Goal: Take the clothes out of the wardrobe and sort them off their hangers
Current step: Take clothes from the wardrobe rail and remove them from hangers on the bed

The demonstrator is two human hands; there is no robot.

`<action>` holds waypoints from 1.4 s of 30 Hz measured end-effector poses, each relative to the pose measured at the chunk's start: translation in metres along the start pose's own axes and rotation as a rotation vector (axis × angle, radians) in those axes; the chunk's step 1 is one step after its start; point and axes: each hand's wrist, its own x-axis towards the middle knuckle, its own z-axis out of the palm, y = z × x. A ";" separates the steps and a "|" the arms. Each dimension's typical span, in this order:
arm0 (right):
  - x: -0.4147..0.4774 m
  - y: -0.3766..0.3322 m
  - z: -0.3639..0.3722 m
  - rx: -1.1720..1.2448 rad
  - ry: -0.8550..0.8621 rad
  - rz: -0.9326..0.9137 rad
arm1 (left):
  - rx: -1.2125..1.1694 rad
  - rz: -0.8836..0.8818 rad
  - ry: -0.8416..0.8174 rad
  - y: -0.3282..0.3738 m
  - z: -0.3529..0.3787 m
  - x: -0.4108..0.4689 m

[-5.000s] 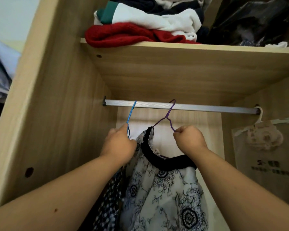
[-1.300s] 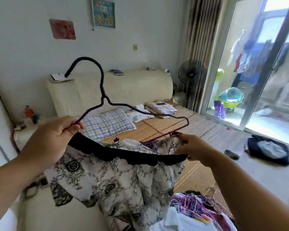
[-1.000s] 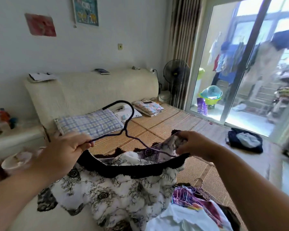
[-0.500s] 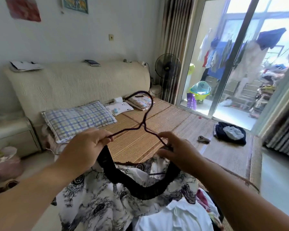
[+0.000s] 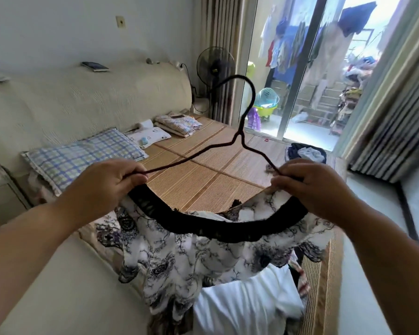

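Note:
A dark wire hanger (image 5: 240, 137) is held up over the bed with its hook pointing up. My left hand (image 5: 102, 187) grips its left end together with the black lace collar of a white top with black floral print (image 5: 191, 252). My right hand (image 5: 312, 187) grips the hanger's right end and the collar's other side. The collar sags in a curve between my hands, and the top hangs down below them. Under it lies a white garment (image 5: 242, 308) on a pile of clothes.
The bed's woven mat (image 5: 203, 177) holds a blue checked pillow (image 5: 82, 155) and folded cloths. A cream headboard (image 5: 82, 97) runs along the wall. A standing fan (image 5: 214, 66), curtains and a glass balcony door stand at the right. Dark clothes (image 5: 305, 152) lie on the floor.
I turned from the wardrobe to the bed carrying the hanger and top. In the last half second the hanger swung upright and my hands spread to its two ends.

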 end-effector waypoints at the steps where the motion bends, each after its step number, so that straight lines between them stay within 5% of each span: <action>1: -0.007 0.000 -0.008 0.017 -0.001 0.038 | -0.011 0.012 0.002 0.004 0.002 0.004; 10: -0.035 0.057 -0.026 0.072 -0.009 0.264 | -0.124 0.030 -0.153 0.032 0.063 0.048; 18: -0.036 0.211 0.098 0.051 -0.287 0.593 | 0.023 -0.217 -0.548 -0.009 0.237 0.078; 26: -0.009 0.340 0.209 -0.090 -0.525 0.716 | 0.161 -0.483 -0.706 -0.056 0.392 0.099; 34: 0.039 0.402 0.292 -0.054 -0.563 0.683 | 0.198 -0.766 -0.618 -0.112 0.455 0.093; 42: 0.038 0.329 0.325 -0.132 -0.830 0.385 | 0.099 -0.842 -0.690 -0.097 0.411 0.031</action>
